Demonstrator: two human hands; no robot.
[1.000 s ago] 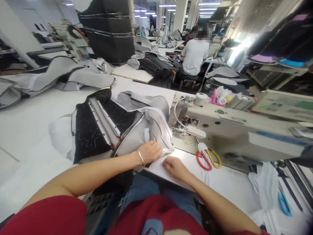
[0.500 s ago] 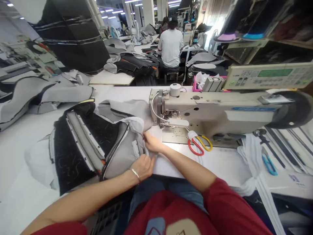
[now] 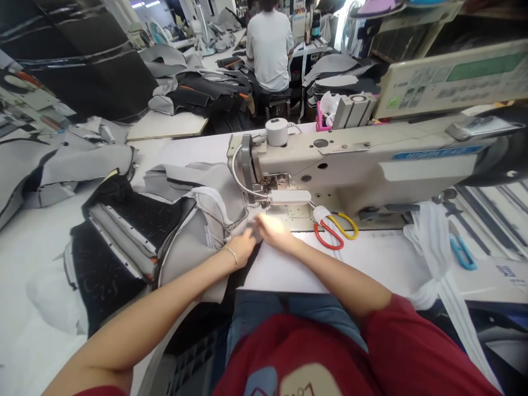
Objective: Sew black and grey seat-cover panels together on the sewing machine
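A grey and black padded fabric cover (image 3: 173, 231) lies on the white table (image 3: 363, 264) to the left of a beige sewing machine (image 3: 355, 159). My left hand (image 3: 241, 247), with a bracelet at the wrist, is closed on the grey edge of the cover close to the machine's needle area. My right hand (image 3: 274, 231) rests beside it under the machine's lamp, brightly lit and blurred, touching the same fabric edge; its fingers are not clear.
Red and yellow scissors (image 3: 334, 231) lie by the machine base. Blue snips (image 3: 462, 250) and white strips (image 3: 433, 247) are at the right. More grey covers (image 3: 61, 165) pile at the left. A person in a white shirt (image 3: 270, 47) sits at a far table.
Both hands moved up and right toward the needle, bringing the fabric edge under the machine's lamp. The camera tilted down and closer to the machine.
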